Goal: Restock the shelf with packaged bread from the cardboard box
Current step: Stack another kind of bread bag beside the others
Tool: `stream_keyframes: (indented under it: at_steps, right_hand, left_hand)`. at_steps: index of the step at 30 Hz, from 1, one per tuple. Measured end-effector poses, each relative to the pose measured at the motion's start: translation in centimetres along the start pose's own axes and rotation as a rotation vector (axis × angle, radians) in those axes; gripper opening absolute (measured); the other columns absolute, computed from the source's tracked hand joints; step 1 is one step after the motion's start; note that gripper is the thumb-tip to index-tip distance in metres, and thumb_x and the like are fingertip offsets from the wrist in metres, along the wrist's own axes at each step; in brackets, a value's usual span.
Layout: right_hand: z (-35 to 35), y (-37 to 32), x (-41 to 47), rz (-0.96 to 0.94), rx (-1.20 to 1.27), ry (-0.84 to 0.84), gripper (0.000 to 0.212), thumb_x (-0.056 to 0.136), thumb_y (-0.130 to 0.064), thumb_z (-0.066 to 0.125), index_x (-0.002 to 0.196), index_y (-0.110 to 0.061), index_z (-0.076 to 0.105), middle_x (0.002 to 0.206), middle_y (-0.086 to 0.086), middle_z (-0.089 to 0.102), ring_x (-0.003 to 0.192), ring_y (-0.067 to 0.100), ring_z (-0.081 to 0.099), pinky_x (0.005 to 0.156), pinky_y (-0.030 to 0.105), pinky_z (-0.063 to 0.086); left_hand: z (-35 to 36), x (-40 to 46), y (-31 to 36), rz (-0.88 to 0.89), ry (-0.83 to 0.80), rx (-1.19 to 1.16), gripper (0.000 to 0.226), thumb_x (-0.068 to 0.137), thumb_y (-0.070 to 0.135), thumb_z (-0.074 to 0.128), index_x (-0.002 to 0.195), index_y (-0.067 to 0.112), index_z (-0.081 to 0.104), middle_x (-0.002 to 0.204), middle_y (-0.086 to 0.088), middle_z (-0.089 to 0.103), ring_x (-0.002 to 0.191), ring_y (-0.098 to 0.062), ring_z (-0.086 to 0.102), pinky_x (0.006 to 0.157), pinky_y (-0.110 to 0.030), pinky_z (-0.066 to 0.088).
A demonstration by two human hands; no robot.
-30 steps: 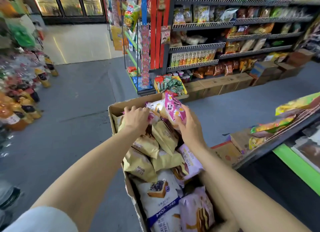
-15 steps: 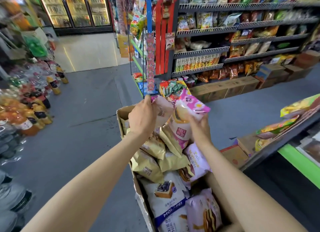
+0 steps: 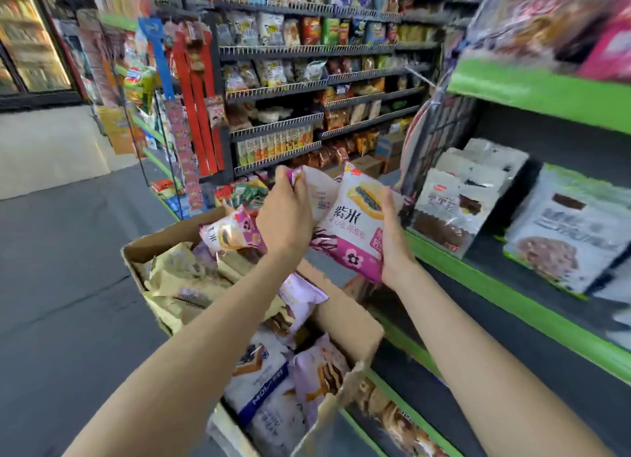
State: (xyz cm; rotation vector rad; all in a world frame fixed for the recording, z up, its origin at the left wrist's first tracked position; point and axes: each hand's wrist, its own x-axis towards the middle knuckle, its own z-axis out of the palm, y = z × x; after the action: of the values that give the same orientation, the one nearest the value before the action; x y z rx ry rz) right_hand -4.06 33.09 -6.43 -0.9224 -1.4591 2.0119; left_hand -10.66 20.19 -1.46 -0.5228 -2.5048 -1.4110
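My right hand [image 3: 392, 241] grips a white and pink bread packet [image 3: 355, 224] by its right edge, held upright above the open cardboard box [image 3: 348, 323]. My left hand [image 3: 286, 214] holds a second packet [image 3: 319, 192], back side towards me, just behind the first. The box holds several packets: tan ones [image 3: 184, 279], a pink one [image 3: 228, 233], a white and blue one [image 3: 263, 385]. To the right is the green-edged shelf [image 3: 505, 296], with bagged bread [image 3: 454, 207] standing on it and dark bare shelf in front.
A larger bread bag [image 3: 573, 234] stands further right on the same shelf. An upper green shelf [image 3: 543, 91] hangs above it. Across the grey floor [image 3: 68, 269] stands a black snack rack [image 3: 307, 91] with boxes at its foot.
Both hands have lifted the packets up out of the box and carried them right, towards the green shelf. My view has turned right, so the shelf now fills the right side.
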Motion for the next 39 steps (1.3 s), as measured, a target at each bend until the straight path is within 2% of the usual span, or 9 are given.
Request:
stream_keyframes:
  at_steps: [3, 9, 16, 21, 24, 26, 29, 33, 39]
  right_hand:
    - [-5.1, -2.2, -2.4, -0.056, 0.033, 0.068, 0.118, 0.036, -0.086, 0.069, 0.137, -0.033, 0.038, 0.129, 0.003, 0.059, 0.115, 0.025, 0.06, 0.099, 0.052, 0.046]
    - [-18.5, -6.3, -8.6, -0.291, 0.089, 0.262, 0.087, 0.047, -0.081, 0.07, 0.12, -0.036, 0.058, 0.121, -0.005, 0.065, 0.115, 0.022, 0.06, 0.104, 0.049, 0.042]
    - [-35.4, -10.3, -18.7, -0.429, 0.048, 0.497, 0.058, 0.052, -0.074, 0.072, 0.097, -0.039, 0.064, 0.112, -0.007, 0.068, 0.112, 0.02, 0.061, 0.105, 0.046, 0.042]
    - [-44.2, -11.9, -24.0, -0.429, 0.071, 0.595, 0.092, 0.059, -0.074, 0.066, 0.135, -0.028, 0.041, 0.135, -0.007, 0.048, 0.126, 0.015, 0.044, 0.111, 0.044, 0.034]
    - [-47.4, -12.3, -25.0, -0.442, 0.05, 0.666, 0.074, 0.071, -0.064, 0.066, 0.127, -0.022, 0.044, 0.131, -0.005, 0.051, 0.114, 0.012, 0.048, 0.104, 0.03, 0.034]
    - [-48.9, -12.4, -25.1, -0.465, 0.014, 0.745, 0.071, 0.083, -0.048, 0.063, 0.139, -0.015, 0.032, 0.125, -0.008, 0.046, 0.112, 0.009, 0.043, 0.098, 0.025, 0.03]
    - [-50.3, -12.2, -24.7, -0.455, -0.168, 0.861, 0.089, 0.084, -0.041, 0.066, 0.147, -0.006, 0.015, 0.142, 0.008, 0.042, 0.131, 0.023, 0.042, 0.107, 0.032, 0.031]
    - [-51.6, -12.0, -23.2, -0.389, -0.39, 0.957, 0.081, 0.085, -0.038, 0.065, 0.145, -0.007, 0.022, 0.148, 0.02, 0.025, 0.13, 0.035, 0.039, 0.103, 0.037, 0.036]
    - [-53.9, -12.4, -19.0, -0.347, -0.496, 0.928, 0.067, 0.088, -0.03, 0.064, 0.14, -0.003, 0.032, 0.132, 0.02, 0.051, 0.121, 0.035, 0.05, 0.097, 0.036, 0.04]
  left_hand:
    - [2.0, -2.5, 4.4, 0.055, -0.005, -0.097, 0.032, 0.101, 0.039, 0.029, 0.11, 0.012, 0.044, 0.076, -0.007, 0.056, 0.083, -0.035, 0.06, 0.066, -0.04, 0.042]
    - [6.7, -10.9, 15.0, 0.174, -0.106, -0.194, 0.041, 0.101, 0.037, 0.032, 0.129, 0.009, 0.043, 0.109, -0.024, 0.064, 0.101, -0.042, 0.058, 0.076, -0.042, 0.041]
    - [12.0, -24.3, 26.4, 0.221, -0.227, -0.443, 0.042, 0.101, 0.035, 0.033, 0.125, 0.004, 0.048, 0.104, -0.021, 0.064, 0.097, -0.037, 0.059, 0.073, -0.04, 0.039]
    - [13.0, -31.3, 32.6, 0.216, -0.214, -0.602, 0.034, 0.102, 0.031, 0.033, 0.115, 0.005, 0.05, 0.102, -0.018, 0.064, 0.095, -0.035, 0.057, 0.074, -0.04, 0.039]
    - [14.4, -33.5, 34.4, 0.249, -0.235, -0.634, 0.033, 0.102, 0.031, 0.033, 0.108, 0.004, 0.05, 0.082, -0.013, 0.06, 0.082, -0.036, 0.058, 0.063, -0.039, 0.037]
    - [15.3, -34.6, 34.9, 0.213, -0.261, -0.633, 0.034, 0.102, 0.03, 0.033, 0.108, 0.002, 0.05, 0.085, -0.014, 0.062, 0.08, -0.034, 0.056, 0.063, -0.036, 0.031]
    - [16.2, -35.5, 35.2, 0.198, -0.298, -0.667, 0.031, 0.102, 0.029, 0.033, 0.104, 0.004, 0.051, 0.093, -0.018, 0.064, 0.086, -0.036, 0.058, 0.064, -0.034, 0.032]
    - [17.1, -35.6, 35.7, 0.195, -0.316, -0.636, 0.027, 0.102, 0.027, 0.033, 0.109, 0.008, 0.051, 0.105, -0.015, 0.065, 0.096, -0.032, 0.059, 0.071, -0.032, 0.035]
    - [19.2, -35.0, 36.0, 0.165, -0.375, -0.613, 0.032, 0.103, 0.029, 0.032, 0.112, 0.007, 0.052, 0.114, -0.014, 0.062, 0.106, -0.03, 0.055, 0.076, -0.029, 0.032]
